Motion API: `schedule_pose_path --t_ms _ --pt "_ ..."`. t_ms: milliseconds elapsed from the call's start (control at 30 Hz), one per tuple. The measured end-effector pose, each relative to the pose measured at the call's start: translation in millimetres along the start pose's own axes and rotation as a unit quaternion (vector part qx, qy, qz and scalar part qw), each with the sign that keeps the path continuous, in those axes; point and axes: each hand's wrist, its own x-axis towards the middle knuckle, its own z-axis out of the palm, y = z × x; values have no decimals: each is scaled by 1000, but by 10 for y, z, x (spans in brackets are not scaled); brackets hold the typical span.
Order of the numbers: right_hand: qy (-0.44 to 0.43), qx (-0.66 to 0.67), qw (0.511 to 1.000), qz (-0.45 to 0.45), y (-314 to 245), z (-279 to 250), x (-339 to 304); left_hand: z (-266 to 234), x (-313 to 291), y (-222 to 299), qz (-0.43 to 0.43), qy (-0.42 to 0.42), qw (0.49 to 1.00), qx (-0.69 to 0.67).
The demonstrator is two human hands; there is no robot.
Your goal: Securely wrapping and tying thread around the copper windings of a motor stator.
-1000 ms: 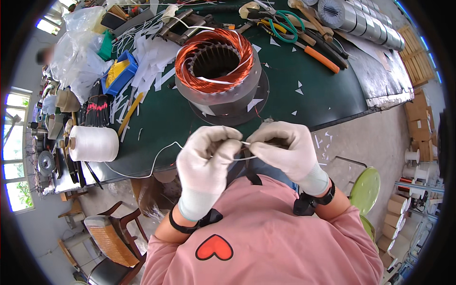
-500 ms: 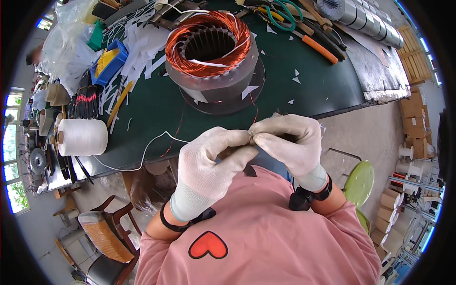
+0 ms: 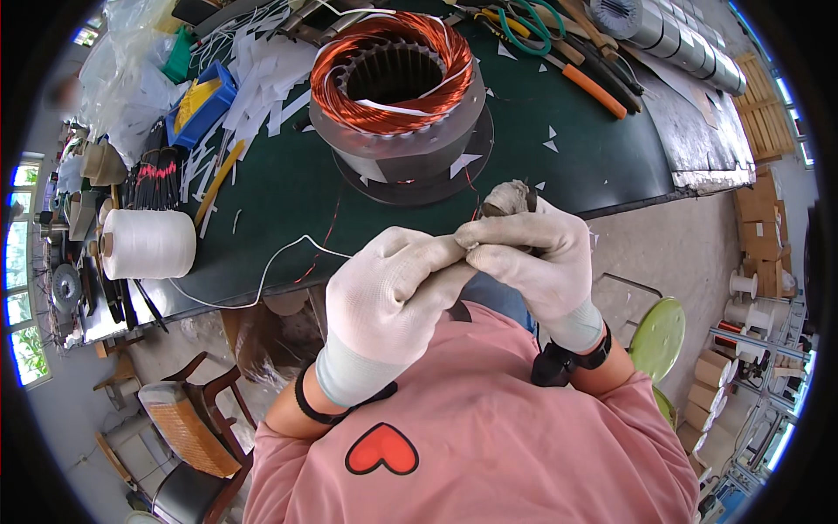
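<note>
My left hand (image 3: 384, 297), in a white knit glove, is closed, its thumb and index finger pinching in front of my chest. A white cord (image 3: 281, 259) runs from a white thread spool (image 3: 150, 244) into this hand. My right hand (image 3: 537, 266), gloved alike, is pinched against the left fingertips; whatever lies between the fingers is too small to make out. Behind its knuckles sticks up a greyish wrapped piece (image 3: 509, 197) with a dark edge, its kind unclear. Beyond both hands stands a motor stator (image 3: 397, 148) with copper windings (image 3: 345, 105), on a round dark base.
Orange-handled pliers (image 3: 594, 92) and green-handled scissors (image 3: 528, 39) lie at the back right. A blue bin (image 3: 205, 113), paper strips (image 3: 262, 87) and a yellow stick (image 3: 218, 185) are on the left. A green stool (image 3: 659, 336) stands right, a chair (image 3: 188, 424) lower left.
The greyish wrapped piece has come up into sight behind my right hand. Both hands stay pinched together at nearly the same place. The view has shifted slightly.
</note>
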Motion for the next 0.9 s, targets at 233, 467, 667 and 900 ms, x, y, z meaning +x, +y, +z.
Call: schedule_pose_path --t_ms 233,467,667,900 --pt "-25 26 998 -43 90 -58 96 -8 83 -77 54 -12 998 40" --pt "119 -130 982 -64 582 -419 90 -788 595 44 128 -18 976 174" --pt "139 -221 959 -110 738 -402 145 -1335 1971 -498 99 -10 919 382" --pt "136 -161 973 -93 732 -464 222 -1191 3036 -1630 186 -59 842 502"
